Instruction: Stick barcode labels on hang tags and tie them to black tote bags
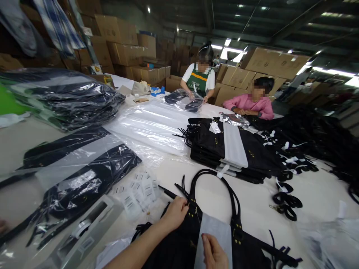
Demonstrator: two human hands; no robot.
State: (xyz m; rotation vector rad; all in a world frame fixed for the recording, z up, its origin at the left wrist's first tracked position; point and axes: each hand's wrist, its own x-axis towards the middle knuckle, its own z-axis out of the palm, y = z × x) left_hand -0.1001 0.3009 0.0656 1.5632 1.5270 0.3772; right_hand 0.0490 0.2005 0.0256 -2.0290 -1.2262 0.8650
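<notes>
A black handbag [179,239] lies flat in front of me, its looped handles pointing away from me. A pale grey wrapping strip [215,228] runs down its middle, and a small white band [223,171] circles the top of the handles. My left hand [176,213] is closed, its fingertips pinching the bag beside the left handle's base and rivets. Over the lower part of the grey strip is my right hand [214,252], thumb and fingers drawn together. Whatever it may hold is hidden. Several barcode labels [140,190] in clear plastic lie left of the bag.
Black bags [207,144] are stacked beyond the handles. Clear plastic sleeves [151,123] lie mid-table. Plastic-wrapped bags [84,168] and a tape dispenser [84,231] are at left, black straps [286,201] at right. Two people [199,80] work across the table, before stacked cartons [120,30].
</notes>
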